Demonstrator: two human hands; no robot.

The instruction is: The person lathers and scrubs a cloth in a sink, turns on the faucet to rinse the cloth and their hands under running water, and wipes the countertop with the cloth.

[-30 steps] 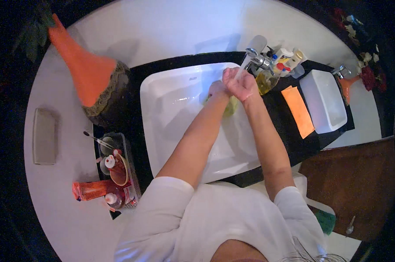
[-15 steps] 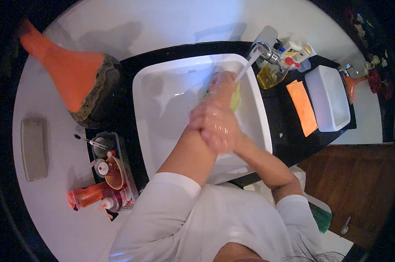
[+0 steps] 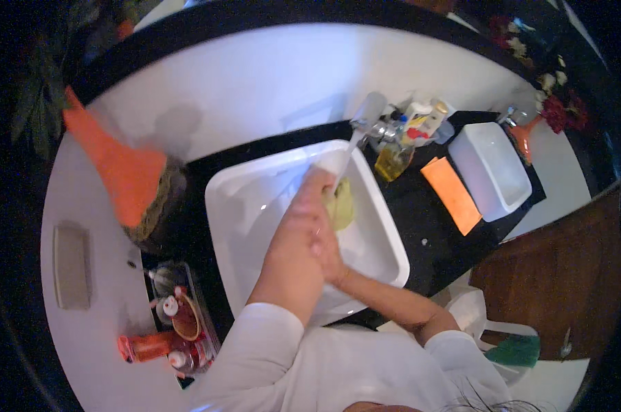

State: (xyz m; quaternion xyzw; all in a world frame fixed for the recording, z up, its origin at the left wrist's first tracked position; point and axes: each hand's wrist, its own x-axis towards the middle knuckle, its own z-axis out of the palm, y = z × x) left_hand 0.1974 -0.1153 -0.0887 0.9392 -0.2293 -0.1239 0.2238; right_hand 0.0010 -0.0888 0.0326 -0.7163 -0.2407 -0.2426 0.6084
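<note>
My left arm reaches up across the white sink [image 3: 218,206], with my left hand [image 3: 319,180] under the water from the tap [image 3: 369,123]. Motion and splash smear the fingers of that hand. My right hand [image 3: 321,240] crosses over and is wrapped around my wet left forearm near the wrist. Beside the hands, in the basin, lies a crumpled light green thing [image 3: 342,207], partly covered by the arm; its kind is not clear.
Bottles and a yellow liquid soap bottle [image 3: 393,163] stand right of the tap. An orange folded cloth [image 3: 451,196] and a small white basin [image 3: 492,168] are further right. At left are a tall orange vase [image 3: 121,172] and a basket of toiletries [image 3: 187,316].
My right hand has slid along my left forearm toward the wrist. The whole view has shifted and tilted, showing more of the wall above the sink.
</note>
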